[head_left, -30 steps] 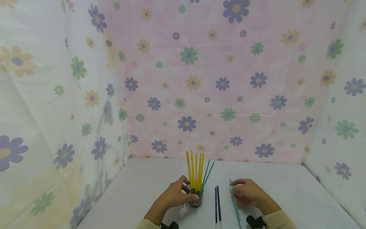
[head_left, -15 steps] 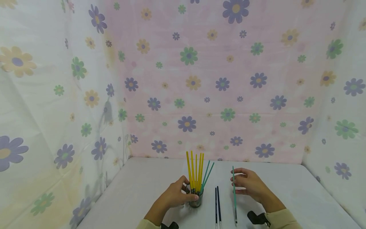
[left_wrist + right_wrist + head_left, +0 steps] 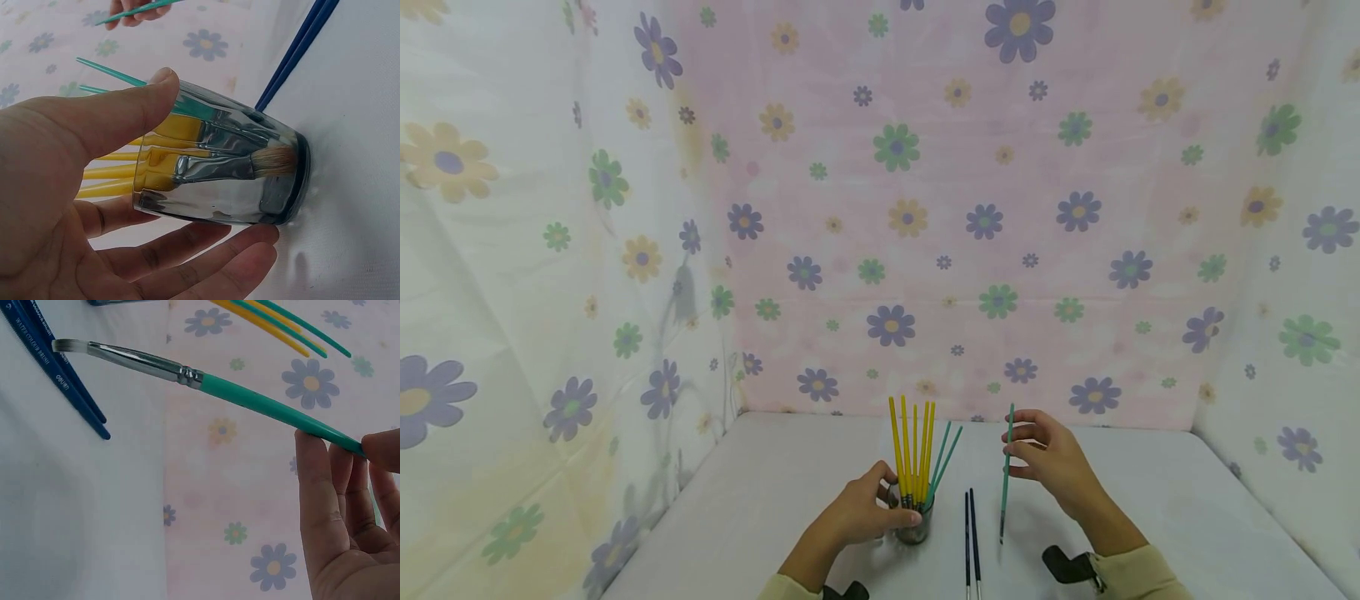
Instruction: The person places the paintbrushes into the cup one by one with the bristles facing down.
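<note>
My left hand [image 3: 863,508] holds a clear glass [image 3: 915,532] standing on the table, thumb on the near side and fingers round the other, as the left wrist view shows. Inside lean several yellow paintbrushes [image 3: 907,454] and two green paintbrushes [image 3: 952,450], bristles down; one flat brush head [image 3: 275,161] shows through the glass wall. Over the table to the right, my right hand [image 3: 1051,460] pinches another green paintbrush [image 3: 1006,487] by its handle. That brush stands nearly upright, and its bristles [image 3: 70,345] point down, above the tabletop.
Two dark blue paintbrushes [image 3: 974,537] lie side by side on the white table [image 3: 790,467], between the glass and my right hand. Flower-print cloth [image 3: 925,350] hangs behind the table and on both sides.
My right hand has raised the green paintbrush off the table, moving it away from me and turning it from slanted to nearly upright. My left hand has stayed at the glass.
</note>
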{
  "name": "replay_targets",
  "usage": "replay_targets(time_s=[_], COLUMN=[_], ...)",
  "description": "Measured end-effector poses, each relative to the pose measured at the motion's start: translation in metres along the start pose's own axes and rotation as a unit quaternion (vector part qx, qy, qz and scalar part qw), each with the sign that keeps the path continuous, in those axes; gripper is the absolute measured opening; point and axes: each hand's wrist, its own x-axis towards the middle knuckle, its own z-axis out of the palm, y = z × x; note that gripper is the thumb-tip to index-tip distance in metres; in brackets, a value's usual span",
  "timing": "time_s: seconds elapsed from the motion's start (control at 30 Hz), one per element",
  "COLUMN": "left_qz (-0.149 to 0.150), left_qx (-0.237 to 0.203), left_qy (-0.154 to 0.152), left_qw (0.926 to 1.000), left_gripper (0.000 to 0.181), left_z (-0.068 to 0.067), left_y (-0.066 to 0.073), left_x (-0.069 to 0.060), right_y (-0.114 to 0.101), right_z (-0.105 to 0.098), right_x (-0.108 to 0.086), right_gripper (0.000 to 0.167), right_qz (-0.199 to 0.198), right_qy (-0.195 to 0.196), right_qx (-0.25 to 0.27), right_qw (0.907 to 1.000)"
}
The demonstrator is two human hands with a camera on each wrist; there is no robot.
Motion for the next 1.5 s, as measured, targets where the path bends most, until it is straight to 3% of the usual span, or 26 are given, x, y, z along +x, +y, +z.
replay_targets(time_s=[0.3, 0.63, 1.03, 1.5], left_qz=[0.000, 0.010, 0.012, 0.029], left_qx=[-0.003, 0.017, 0.031, 0.027], left_qy=[0.000, 0.008, 0.026, 0.029], left_qw=[1.0000, 0.9998, 0.9991, 0.9988], left_gripper=[0.064, 0.065, 0.064, 0.066], left_z=[0.000, 0.000, 0.006, 0.008], left_y=[0.000, -0.001, 0.005, 0.004], left_x=[-0.001, -0.001, -0.002, -0.001], right_y=[-0.018, -0.032, -0.030, -0.005], right_z=[0.014, 0.030, 0.064, 0.088], right_x=[-0.004, -0.003, 0.001, 0.003], right_gripper=[0.038, 0.040, 0.032, 0.028], right_qz=[-0.064, -0.124, -0.142, -0.107], right_qy=[0.038, 0.063, 0.061, 0.054], right_qx=[-0.028, 0.016, 0.048, 0.030], right_qw=[0.9968, 0.9902, 0.9869, 0.9924])
